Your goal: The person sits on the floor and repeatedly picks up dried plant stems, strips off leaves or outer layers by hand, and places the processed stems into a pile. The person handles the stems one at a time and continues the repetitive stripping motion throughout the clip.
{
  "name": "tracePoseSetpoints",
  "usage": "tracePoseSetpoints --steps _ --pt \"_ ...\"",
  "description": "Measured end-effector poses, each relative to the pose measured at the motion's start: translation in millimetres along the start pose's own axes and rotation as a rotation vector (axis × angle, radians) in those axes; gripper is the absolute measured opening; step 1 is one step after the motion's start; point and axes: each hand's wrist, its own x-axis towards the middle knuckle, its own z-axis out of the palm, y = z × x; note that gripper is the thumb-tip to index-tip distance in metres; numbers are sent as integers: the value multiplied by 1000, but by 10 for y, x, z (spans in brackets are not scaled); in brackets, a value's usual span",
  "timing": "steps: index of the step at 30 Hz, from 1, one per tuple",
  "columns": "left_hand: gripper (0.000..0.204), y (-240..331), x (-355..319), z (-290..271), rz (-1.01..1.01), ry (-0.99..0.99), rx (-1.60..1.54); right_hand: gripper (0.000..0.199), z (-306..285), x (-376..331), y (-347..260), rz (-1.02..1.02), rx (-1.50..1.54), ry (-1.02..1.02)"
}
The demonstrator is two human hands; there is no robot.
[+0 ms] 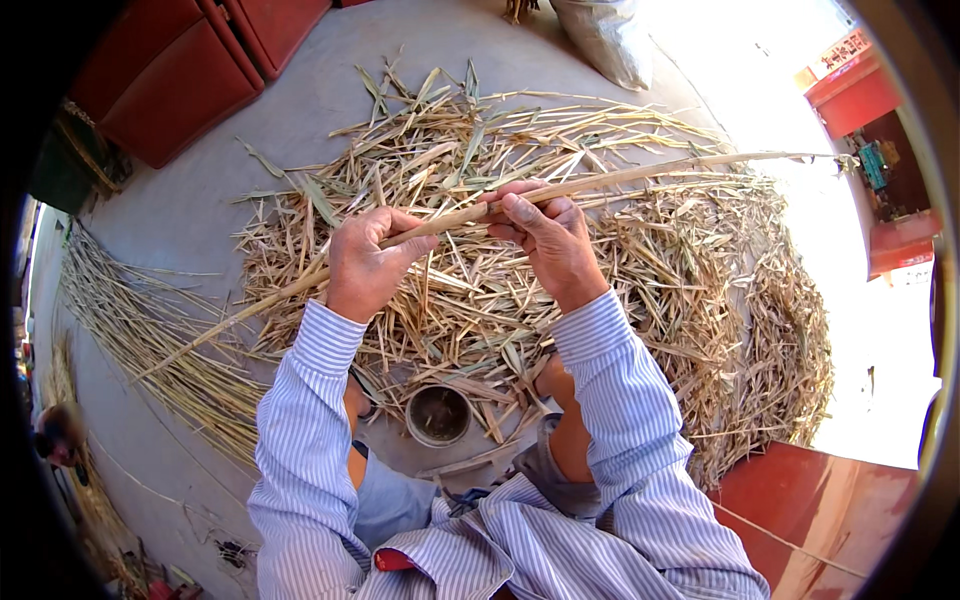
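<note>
Both hands [368,262] [556,245] pinch a long pale stalk [457,218], partly covering it; what the container [437,441] holds is unclear.

The stalk [640,174] is plant fibre, dry and woody, with a mostly smooth, matt skin. The heap of chopped straw [690,240] is papery leaf and stiff stem, rough and flaky with ragged ends, while the bundle of thin stems [165,340] looks wiry and matt. The floor [340,70] is smooth, dull and hard, like concrete. The striped shirt [640,390] is soft woven cloth, creased and matt; the shorts [390,500] are plain matt cloth. The red panels [180,80] are smooth with a faint sheen. The pale sack [610,40] is thin and wrinkled. The small bowl [438,442] is perhaps dull metal, though its shaded inside makes that uncertain.
</note>
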Motion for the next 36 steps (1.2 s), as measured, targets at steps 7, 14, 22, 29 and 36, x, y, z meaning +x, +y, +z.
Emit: tracePoseSetpoints --steps 7,14,22,29,36 --pt "23 52 -4 -159 -2 212 -184 17 -83 34 56 100 39 33" --pt "39 35 56 -520 9 -17 -100 18 -264 49 75 78 124 93" --pt "30 -93 -87 -605 5 -97 242 18 -293 124 0 14 106 161" --pt "18 -137 -161 -441 -99 80 -14 19 -336 98 -53 14 106 135" --pt "19 -249 -44 -846 -28 476 -416 18 -588 75 -107 67 72 200"
